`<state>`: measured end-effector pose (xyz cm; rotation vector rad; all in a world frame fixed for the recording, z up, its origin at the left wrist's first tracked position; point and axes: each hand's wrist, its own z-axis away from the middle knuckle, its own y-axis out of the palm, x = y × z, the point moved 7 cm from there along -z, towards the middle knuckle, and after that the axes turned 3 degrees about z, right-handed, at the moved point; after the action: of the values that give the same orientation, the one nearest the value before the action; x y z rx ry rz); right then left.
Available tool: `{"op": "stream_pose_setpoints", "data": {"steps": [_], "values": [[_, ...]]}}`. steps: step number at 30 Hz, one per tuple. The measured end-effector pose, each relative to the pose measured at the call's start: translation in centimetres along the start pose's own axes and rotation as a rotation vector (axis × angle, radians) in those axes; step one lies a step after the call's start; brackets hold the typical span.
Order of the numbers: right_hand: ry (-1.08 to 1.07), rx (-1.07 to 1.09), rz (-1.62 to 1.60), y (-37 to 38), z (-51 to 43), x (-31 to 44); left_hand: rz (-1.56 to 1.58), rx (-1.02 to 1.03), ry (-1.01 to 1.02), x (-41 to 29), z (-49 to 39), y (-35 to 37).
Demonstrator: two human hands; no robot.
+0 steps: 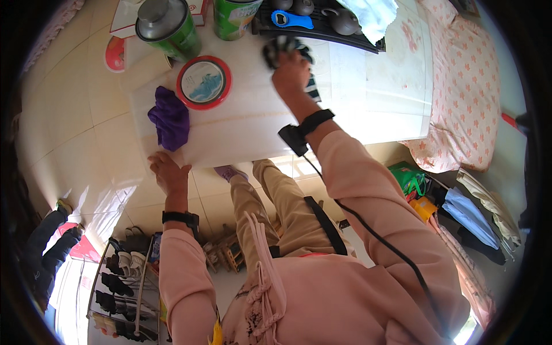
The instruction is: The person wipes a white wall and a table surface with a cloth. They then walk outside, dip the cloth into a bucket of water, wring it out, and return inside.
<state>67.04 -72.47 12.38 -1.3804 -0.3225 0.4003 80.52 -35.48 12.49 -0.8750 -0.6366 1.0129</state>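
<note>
My right hand (294, 73) presses a black-and-white striped cloth (311, 89) onto the table (246, 133), just in front of a dark tea tray (321, 40). The hand and the cloth under it are a little blurred. My left hand (167, 172) rests at the near left corner of the table, thumb apart from the fingers, with nothing seen in it. A crumpled purple cloth (170, 120) lies right beyond it. Behind the purple cloth is a round red-rimmed lid or tin (204, 83) with a blue and white picture.
Two green cans, one metal-topped (169, 28) and one at its right (235, 17), stand at the back. A blue bottle opener (292, 20), a small teapot (343, 21) and a white cloth (375, 17) lie on the tray. A shoe rack (125, 284) and another person's legs (51, 254) are at lower left.
</note>
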Motion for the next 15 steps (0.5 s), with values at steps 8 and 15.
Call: {"op": "stream_pose_setpoints", "data": {"steps": [8, 15], "values": [[-0.624, -0.079, -0.108, -3.0, 2.1, 8.6, -0.054, 0.012, -0.012, 0.2, -0.2, 0.5], [-0.347, 0.014, -0.127, -2.2, 0.8, -2.2, -0.098, 0.052, -0.051, 0.1, -0.4, 0.6]]}}
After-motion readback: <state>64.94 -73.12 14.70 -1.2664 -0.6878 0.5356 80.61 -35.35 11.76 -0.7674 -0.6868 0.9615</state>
